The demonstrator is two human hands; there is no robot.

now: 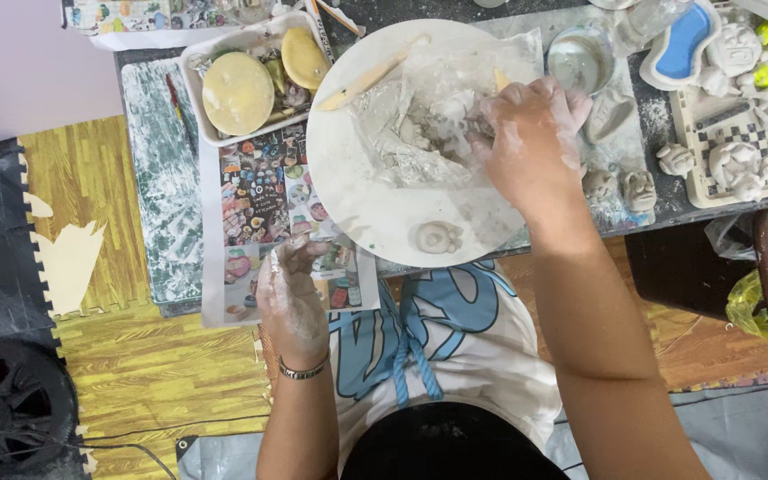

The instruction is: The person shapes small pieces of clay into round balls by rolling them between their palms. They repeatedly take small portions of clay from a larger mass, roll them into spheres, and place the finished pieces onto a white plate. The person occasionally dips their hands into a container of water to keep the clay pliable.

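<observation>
head view is showing the right hand pinching clay on crinkled plastic, risking tearing it, left hand resting loosely curled on the printed sheet

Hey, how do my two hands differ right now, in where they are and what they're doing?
The right hand reaches up over the round white board and works in the crumpled plastic with clay on it; the left hand lies lower, at the table's near edge, on a printed picture sheet. The right hand grips a small wooden tool; the left hand holds nothing visible. The left wrist wears a bracelet; the right wrist is bare. Both are smeared with pale clay.
</observation>
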